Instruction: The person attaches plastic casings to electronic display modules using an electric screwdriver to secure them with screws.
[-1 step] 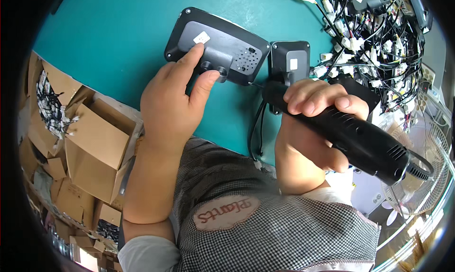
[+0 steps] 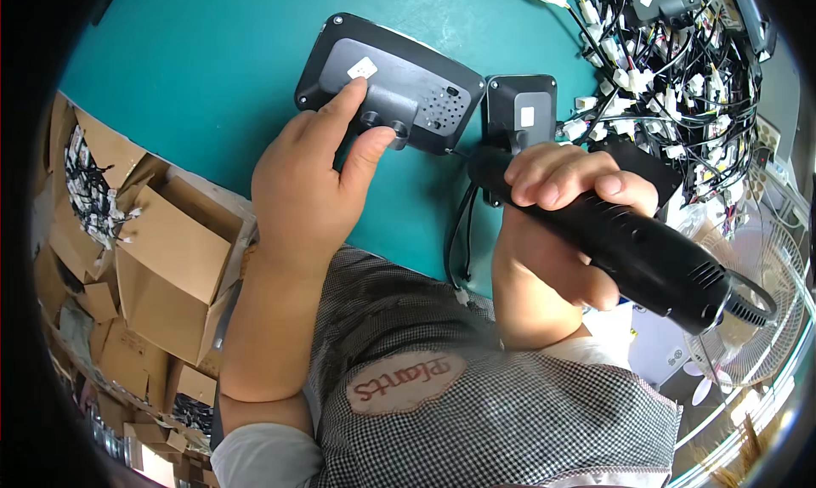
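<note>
Teal surface (image 2: pixel 212 71) | black housing (image 2: pixel 391 80) lies back-up, left hand (image 2: pixel 306 182) pressing its edge, not clenched | right hand (image 2: pixel 552 190) grasping black power driver (image 2: pixel 629 241), tip at small black module (image 2: pixel 520 114) | fastening looks underway, not finished | wire harnesses (image 2: pixel 671 54) heaped nearby

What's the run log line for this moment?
left hand: steadies black housing | right hand: grips black power screwdriver | surface: teal table

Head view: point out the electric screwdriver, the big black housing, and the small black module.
electric screwdriver (image 2: pixel 629 241), head view, mid barrel.
big black housing (image 2: pixel 408 84), head view, back face centre.
small black module (image 2: pixel 520 97), head view, upper back face.
</note>
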Available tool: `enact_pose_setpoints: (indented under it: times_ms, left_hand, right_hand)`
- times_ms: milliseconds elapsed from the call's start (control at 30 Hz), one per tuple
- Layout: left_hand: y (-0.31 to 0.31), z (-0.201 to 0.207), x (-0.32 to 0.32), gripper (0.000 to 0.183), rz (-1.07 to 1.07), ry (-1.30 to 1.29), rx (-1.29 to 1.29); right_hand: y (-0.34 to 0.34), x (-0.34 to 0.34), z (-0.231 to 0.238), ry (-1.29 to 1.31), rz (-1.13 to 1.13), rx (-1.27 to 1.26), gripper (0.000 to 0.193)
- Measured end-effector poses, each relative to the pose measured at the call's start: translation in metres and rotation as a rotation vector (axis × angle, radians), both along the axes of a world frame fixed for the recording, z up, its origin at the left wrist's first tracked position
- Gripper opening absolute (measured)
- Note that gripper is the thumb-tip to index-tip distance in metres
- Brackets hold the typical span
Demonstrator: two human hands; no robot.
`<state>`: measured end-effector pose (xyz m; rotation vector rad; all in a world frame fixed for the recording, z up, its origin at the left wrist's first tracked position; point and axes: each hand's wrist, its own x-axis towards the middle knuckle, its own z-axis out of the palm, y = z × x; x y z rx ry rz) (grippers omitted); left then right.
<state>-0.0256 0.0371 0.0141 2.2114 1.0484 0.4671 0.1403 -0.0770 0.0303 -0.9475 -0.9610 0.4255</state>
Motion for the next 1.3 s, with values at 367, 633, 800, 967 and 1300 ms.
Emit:
enact_pose_setpoints:
  times_ms: [367,633,800,967,1300]
  left_hand:
    - [-0.002,-0.012,-0.002,0.047,-0.027,0.055,0.042]
    - [-0.002,-0.015,0.002,0.046,-0.036,0.059,0.119]
    - [-0.001,-0.015,0.000,0.045,-0.035,0.067,0.160]
    - [0.000,-0.018,-0.003,0.045,-0.031,0.056,0.181]
    - [0.005,-0.017,-0.002,0.046,-0.019,0.062,0.158]
  right_hand:
    - [0.006,-0.012,-0.001,-0.223,0.100,0.047,0.074]
    - [0.013,0.002,-0.002,-0.312,0.290,0.070,0.073]
    - [0.016,0.004,-0.005,-0.326,0.366,0.059,0.074]
    - [0.020,0.004,-0.001,-0.368,0.430,-0.024,0.072]
    - [0.015,-0.011,-0.015,-0.270,0.239,0.020,0.070]
